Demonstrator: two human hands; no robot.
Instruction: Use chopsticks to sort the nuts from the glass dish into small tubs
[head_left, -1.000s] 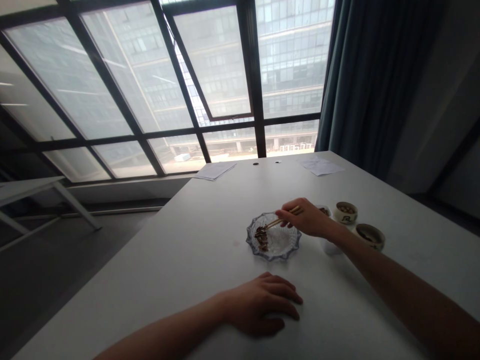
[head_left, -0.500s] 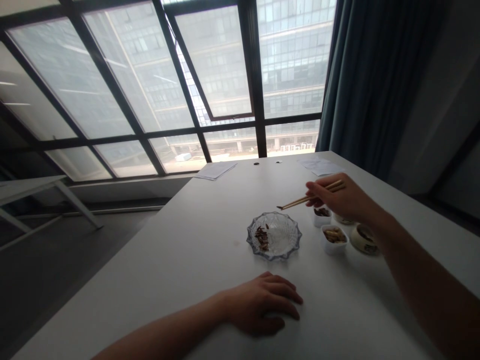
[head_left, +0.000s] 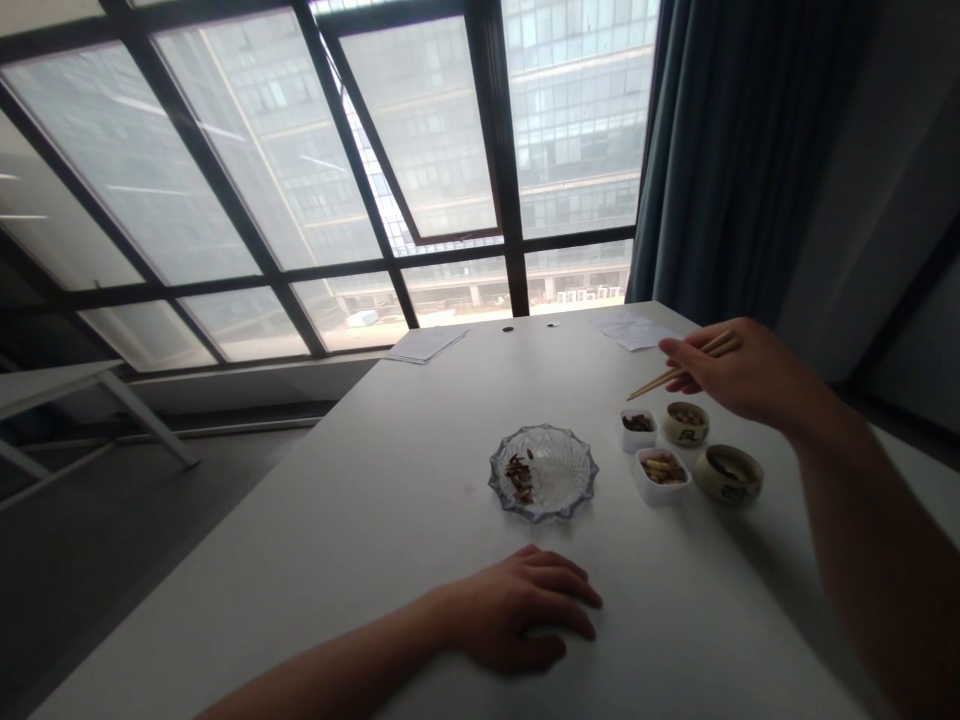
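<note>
In my right hand (head_left: 739, 370) is a pair of wooden chopsticks (head_left: 679, 368), pointing left and down. Their tips hover just above a small white tub (head_left: 638, 438) of dark brown pieces, with nothing visible between them. Beside it stands another white tub (head_left: 664, 490) holding yellowish-brown pieces. Two cream round bowls with dark markings sit to the right: a far bowl (head_left: 691, 436) with small contents and a near bowl (head_left: 741, 490) with dark contents. A scalloped glass dish (head_left: 564, 482) has slender brown pieces (head_left: 519, 482) on its left side. My left hand (head_left: 525, 612) rests palm down on the table, fingers spread.
The white table (head_left: 360, 540) runs toward the window (head_left: 420, 130). At its far end lie paper sheets on the left (head_left: 426, 344) and on the right (head_left: 634, 330). A blue curtain (head_left: 720, 170) hangs at the right. Another white table (head_left: 60, 385) stands at far left.
My right hand and the chopsticks have moved right, from above the glass dish to the tubs. A dark bit at the chopstick tips no longer shows. My left hand stays put.
</note>
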